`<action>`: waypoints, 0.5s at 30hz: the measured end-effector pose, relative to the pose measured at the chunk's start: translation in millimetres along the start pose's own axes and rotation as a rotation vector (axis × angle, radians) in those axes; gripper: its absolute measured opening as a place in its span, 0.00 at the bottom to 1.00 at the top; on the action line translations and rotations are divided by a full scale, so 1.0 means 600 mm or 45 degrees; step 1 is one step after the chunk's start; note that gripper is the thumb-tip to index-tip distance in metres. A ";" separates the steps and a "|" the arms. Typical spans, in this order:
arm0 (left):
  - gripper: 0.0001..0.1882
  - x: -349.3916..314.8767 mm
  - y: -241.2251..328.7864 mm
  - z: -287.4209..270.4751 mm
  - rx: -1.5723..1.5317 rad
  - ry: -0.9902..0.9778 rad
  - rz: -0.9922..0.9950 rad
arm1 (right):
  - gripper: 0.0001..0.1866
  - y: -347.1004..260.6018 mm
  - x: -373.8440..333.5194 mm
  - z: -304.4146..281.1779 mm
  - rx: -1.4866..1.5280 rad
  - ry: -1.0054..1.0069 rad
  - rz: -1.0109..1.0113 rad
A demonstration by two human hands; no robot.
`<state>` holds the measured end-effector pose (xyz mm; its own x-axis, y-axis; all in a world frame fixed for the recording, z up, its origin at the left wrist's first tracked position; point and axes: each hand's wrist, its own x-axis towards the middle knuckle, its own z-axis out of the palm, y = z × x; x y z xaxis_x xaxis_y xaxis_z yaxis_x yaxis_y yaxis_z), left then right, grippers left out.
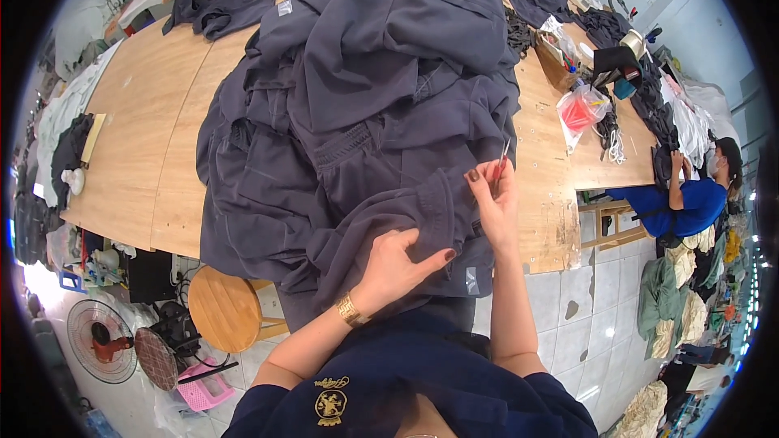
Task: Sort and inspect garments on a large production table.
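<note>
A large heap of dark grey garments [365, 49] covers the middle of the wooden table in front of me. At its near edge lies a gathered elastic waistband [434, 215]. My left hand [398, 264] grips the garment by this band, with the fingers partly hidden in the cloth and the thumb on the outside. Just right of the band, my right hand [493, 195] holds small red-handled thread snips [501, 164], their pointed metal tip upward and apart from the cloth.
The wooden table [130, 113] extends to both sides. A bag with something red [578, 112] and white cord [617, 146] lie at the right. One co-worker handles dark cloth [219, 12] at the far left; another in blue works at the right. A round stool [223, 308] and a fan [101, 341] stand below left.
</note>
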<state>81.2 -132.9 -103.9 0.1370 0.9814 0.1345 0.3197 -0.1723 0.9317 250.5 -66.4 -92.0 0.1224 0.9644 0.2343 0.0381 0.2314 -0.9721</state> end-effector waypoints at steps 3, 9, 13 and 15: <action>0.21 -0.020 -0.012 -0.019 0.190 -0.018 0.097 | 0.10 0.012 0.001 0.002 -0.055 -0.041 0.018; 0.17 -0.035 -0.028 -0.111 0.037 0.097 -0.226 | 0.10 0.011 -0.003 0.015 0.311 -0.330 0.262; 0.18 -0.038 -0.075 -0.156 -0.581 0.429 -0.359 | 0.11 0.020 -0.028 0.039 0.194 -0.463 0.226; 0.17 -0.031 -0.087 -0.163 -0.804 0.422 -0.356 | 0.13 0.017 -0.040 0.054 0.043 -0.543 0.266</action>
<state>-29.5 -134.0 -122.1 -0.1902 0.9727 -0.1330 -0.3091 0.0692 0.9485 215.5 -83.1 -107.7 -0.2945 0.9555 0.0164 0.0226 0.0241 -0.9995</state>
